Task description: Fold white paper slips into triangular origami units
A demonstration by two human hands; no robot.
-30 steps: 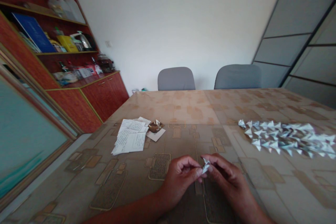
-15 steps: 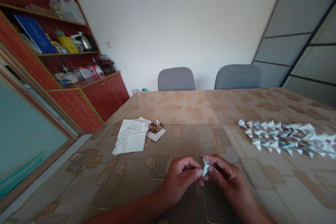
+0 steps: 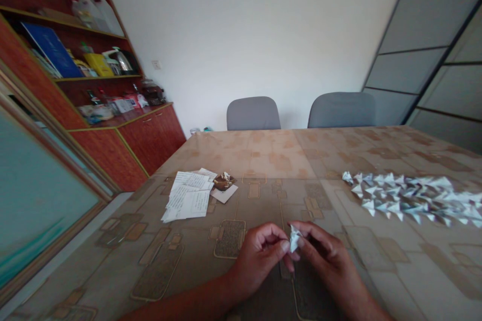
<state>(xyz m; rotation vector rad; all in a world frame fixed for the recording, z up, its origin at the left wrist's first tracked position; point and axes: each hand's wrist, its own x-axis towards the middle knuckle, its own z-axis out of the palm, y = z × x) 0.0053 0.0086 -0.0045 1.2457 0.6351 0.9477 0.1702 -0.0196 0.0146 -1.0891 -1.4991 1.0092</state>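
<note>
Between my two hands, above the near part of the table, is a small folded paper piece (image 3: pixel 294 238), whitish with creased points. The fingertips of my left hand (image 3: pixel 263 256) pinch its left side. My right hand (image 3: pixel 324 250) grips its right side and top between thumb and fingers. At the right, rows of similar pointed folded papers (image 3: pixel 414 198) lie close together on the table. Left of centre lies a loose fan of printed paper sheets (image 3: pixel 190 195). Against its right side sit a small brown item (image 3: pixel 225 182) with white bits and a white card (image 3: pixel 225 194).
The table (image 3: pixel 263 150) has a patterned cover. Two grey chairs (image 3: pixel 253 113) stand at its far edge. A red-brown cabinet (image 3: pixel 150 135) with bottles, a kettle and boxes is at the left, and grey panels (image 3: pixel 406 35) stand at the right.
The folded paper has turned slightly between my fingertips. Both hands remain nearly where they were, with the lower fingers of my left hand shifted a little.
</note>
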